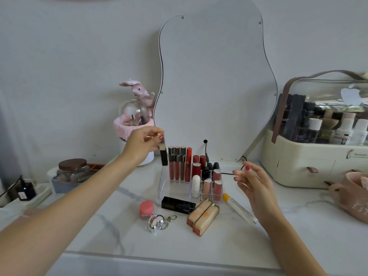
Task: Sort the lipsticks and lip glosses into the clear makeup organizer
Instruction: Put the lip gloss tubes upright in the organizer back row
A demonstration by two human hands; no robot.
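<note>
White marble bench (199, 246) carries the clear organizer (171, 189), above whose 10 o'clock corner the left hand (142, 143) pinches a light, rigid, slick lip gloss (162, 151) by its cap, while the right hand (253, 182) hangs spread and empty at 3 o'clock.

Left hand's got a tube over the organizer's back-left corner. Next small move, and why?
Probably lower it straight down into the organizer beside the row of lip glosses. The left hand holds the dark tube upright just left of that row, and the right hand is open and free.
</note>
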